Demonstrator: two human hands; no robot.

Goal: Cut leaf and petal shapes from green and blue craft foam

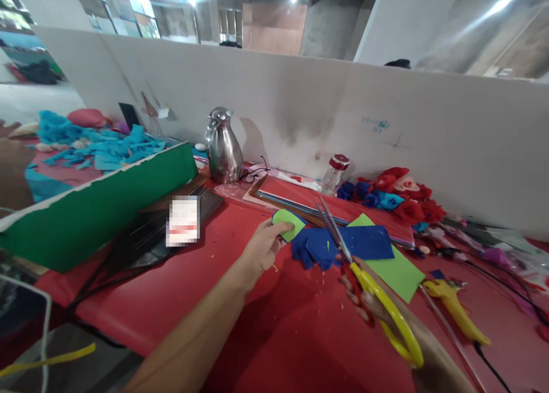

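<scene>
Between its thumb and fingers, my left hand (pixel 265 245) pinches a small rounded green piece (pixel 288 221) with a blue edge showing behind it. My right hand (pixel 364 293) is wrapped round the scissors (pixel 364 284), which have yellow and red handles. Their blades point up and away, slightly parted, to the right of the green piece and not touching it. Under the blades lie a dark blue sheet (pixel 369 242) and crumpled blue scraps (pixel 315 253). A light green sheet (pixel 398 276) sticks out from beneath the blue one.
A steel jug (pixel 225 147) and a red-lidded jar (pixel 334 173) stand by the partition. Fabric flowers (pixel 398 195) lie back right, a yellow glue gun (pixel 457 310) at right. A green divider (pixel 107 201) runs along the left; another person's hand (pixel 12 164) is beyond it.
</scene>
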